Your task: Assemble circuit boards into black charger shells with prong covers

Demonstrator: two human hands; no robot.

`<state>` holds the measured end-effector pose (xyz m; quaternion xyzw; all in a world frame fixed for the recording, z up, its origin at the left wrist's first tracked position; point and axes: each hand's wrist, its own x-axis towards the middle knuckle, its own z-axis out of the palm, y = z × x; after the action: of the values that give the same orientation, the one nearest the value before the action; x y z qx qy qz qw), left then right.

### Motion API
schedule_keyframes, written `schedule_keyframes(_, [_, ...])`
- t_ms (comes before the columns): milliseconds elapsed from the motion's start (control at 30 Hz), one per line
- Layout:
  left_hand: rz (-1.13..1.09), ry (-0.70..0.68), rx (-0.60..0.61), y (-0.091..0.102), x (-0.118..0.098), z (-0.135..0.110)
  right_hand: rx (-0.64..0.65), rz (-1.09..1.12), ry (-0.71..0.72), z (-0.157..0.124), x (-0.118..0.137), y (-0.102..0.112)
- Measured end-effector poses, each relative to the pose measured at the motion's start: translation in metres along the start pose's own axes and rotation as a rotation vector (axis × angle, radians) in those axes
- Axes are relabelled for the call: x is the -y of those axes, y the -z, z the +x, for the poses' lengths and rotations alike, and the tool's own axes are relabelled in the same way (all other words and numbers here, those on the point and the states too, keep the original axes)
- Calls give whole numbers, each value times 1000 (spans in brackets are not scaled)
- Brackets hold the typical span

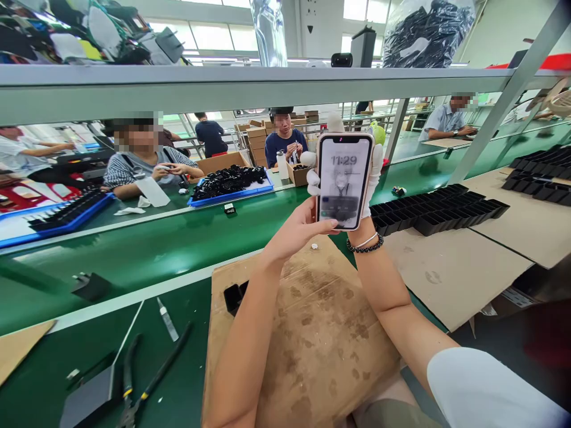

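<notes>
A long green conveyor desk (147,249) ran across the hall, with a grey metal shelf (223,83) spanning overhead on slanted steel struts (504,101). Sheets of brown cardboard (450,267) covered part of the desk. Beyond it, people (134,169) sat before stacked cardboard boxes (256,139). Bright daylight came through high windows (209,37) along the white far wall (323,24).

A black bead bracelet (366,246) circles the right wrist. Touching it on the hand side is a thin white bangle (367,239). Above the bracelet, the right hand (376,175) is covered by a white fabric glove (311,182) with rounded, padded fingertips. Well below and right of the bracelet, the forearm is uncovered up to a plain white short sleeve (486,389). Left of the bracelet, the left hand (295,233) and its long forearm are bare. Far below the bracelet shows a patch of olive-grey trouser cloth (392,414).
</notes>
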<state>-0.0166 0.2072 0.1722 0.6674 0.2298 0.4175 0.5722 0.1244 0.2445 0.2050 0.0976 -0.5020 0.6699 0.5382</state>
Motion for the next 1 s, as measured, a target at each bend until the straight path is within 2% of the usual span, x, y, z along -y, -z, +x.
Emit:
schedule_keyframes(200, [-20,39,27,3,-3,-2,-69,-32,-30,-1,-6,1])
schedule_keyframes(367, [-33,63,44,5,-6,-4,85,4,13,3,-10,8])
schedule_keyframes(433, [-39,63,43,6,-7,-4,100,5,1,4,-11,10])
schedule_keyframes(733, [-17,72,19,12,-2,-3,79,24,-21,6,-15,14])
schedule_keyframes(867, [-14,52,22,13,-2,-2,13,24,-20,6,-14,9])
schedule_keyframes(1000, [-14,21,17,11,-4,-3,6,80,-49,7,-13,4])
